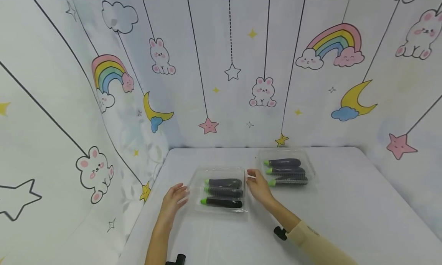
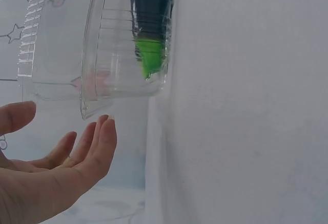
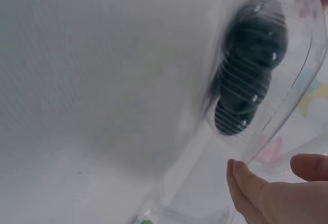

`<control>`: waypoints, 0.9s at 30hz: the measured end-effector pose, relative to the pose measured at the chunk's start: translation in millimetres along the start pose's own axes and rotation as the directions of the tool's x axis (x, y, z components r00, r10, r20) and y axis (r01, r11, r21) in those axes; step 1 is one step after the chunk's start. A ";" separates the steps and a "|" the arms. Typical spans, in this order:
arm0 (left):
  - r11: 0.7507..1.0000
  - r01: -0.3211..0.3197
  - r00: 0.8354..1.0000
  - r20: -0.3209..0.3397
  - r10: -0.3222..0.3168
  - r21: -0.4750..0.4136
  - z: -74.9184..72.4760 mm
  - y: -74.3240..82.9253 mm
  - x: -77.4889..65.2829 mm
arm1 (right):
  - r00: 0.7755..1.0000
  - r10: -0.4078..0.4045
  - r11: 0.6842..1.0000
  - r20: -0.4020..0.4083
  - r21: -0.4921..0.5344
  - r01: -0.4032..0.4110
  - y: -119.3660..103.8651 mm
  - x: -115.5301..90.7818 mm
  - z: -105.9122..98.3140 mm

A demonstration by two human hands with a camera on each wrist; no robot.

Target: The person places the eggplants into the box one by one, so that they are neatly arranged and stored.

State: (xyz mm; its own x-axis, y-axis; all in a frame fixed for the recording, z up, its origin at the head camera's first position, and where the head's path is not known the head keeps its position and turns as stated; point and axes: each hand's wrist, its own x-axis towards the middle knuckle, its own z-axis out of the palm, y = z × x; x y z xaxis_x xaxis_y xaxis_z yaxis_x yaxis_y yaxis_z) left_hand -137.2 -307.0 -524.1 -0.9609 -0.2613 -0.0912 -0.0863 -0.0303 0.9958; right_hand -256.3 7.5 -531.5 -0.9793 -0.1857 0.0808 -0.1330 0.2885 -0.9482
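Observation:
A clear plastic box (image 1: 218, 212) holds three dark eggplants (image 1: 224, 193) with green stem ends, lying side by side. My left hand (image 1: 172, 199) is at the box's left side, fingers relaxed and loosely bent. In the left wrist view, the left fingertips (image 2: 108, 131) lie just below the box's rim (image 2: 88, 106), with a small gap showing. On the right side, my right hand (image 1: 259, 187) has its fingertips beside the box. Its fingertips (image 3: 233, 168) come close to the box's edge in the right wrist view; contact cannot be told.
A second clear plastic box (image 1: 310, 161) stands behind and to the right, with several dark eggplants (image 1: 286, 170) inside. Both boxes rest on a white-covered table (image 1: 214, 238). Patterned cloth (image 1: 193, 84) with rabbits and stars hangs at the back and sides.

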 end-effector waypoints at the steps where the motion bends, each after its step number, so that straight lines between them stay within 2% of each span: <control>1: 1.000 0.004 1.000 -0.007 -0.004 0.016 0.4 -0.4 -1.5 | 1.000 0.007 1.000 0.010 0.004 -0.007 -0.7 -4.0 -1.0; 7: 0.992 0.019 0.999 -0.030 -0.016 0.127 3.4 -4.7 -10.1 | 0.998 0.028 1.000 0.054 0.001 -0.028 -5.2 -27.0 -7.1; 11: 0.984 0.034 0.999 -0.034 -0.029 0.175 3.1 -8.8 -14.2 | 0.991 0.079 0.997 0.104 -0.031 -0.076 -7.1 -39.3 -8.8; 14: 0.981 0.049 0.999 -0.032 -0.044 0.187 2.8 -12.5 -14.5 | 0.980 0.126 0.991 0.153 -0.058 -0.118 -7.9 -48.5 -11.4; 17: 0.983 0.053 0.998 -0.025 -0.049 0.174 3.3 -15.4 -13.5 | 0.972 0.130 0.991 0.193 -0.060 -0.121 -7.1 -55.6 -14.9; 20: 0.985 0.048 0.999 -0.019 -0.046 0.163 3.8 -16.2 -12.3 | 0.952 0.135 0.989 0.273 0.024 -0.147 -6.0 -60.2 -18.9; 24: 0.987 0.044 0.999 -0.007 -0.043 0.157 4.2 -16.2 -12.5 | 0.907 0.162 0.963 0.390 0.140 -0.232 -2.1 -63.3 -23.0; 27: 0.989 0.058 0.998 0.010 -0.059 0.134 4.4 -15.4 -13.5 | 0.888 0.172 0.955 0.426 0.150 -0.257 0.9 -64.4 -26.0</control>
State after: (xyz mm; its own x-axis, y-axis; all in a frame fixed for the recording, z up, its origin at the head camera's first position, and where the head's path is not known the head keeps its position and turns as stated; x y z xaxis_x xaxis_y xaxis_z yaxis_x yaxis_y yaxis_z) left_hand -124.1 -298.8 -538.2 -0.9566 -0.2496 -0.1501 -0.1758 0.0841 0.9808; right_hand -197.3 44.1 -529.6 -0.8278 -0.5151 -0.2223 0.1477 0.1821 -0.9721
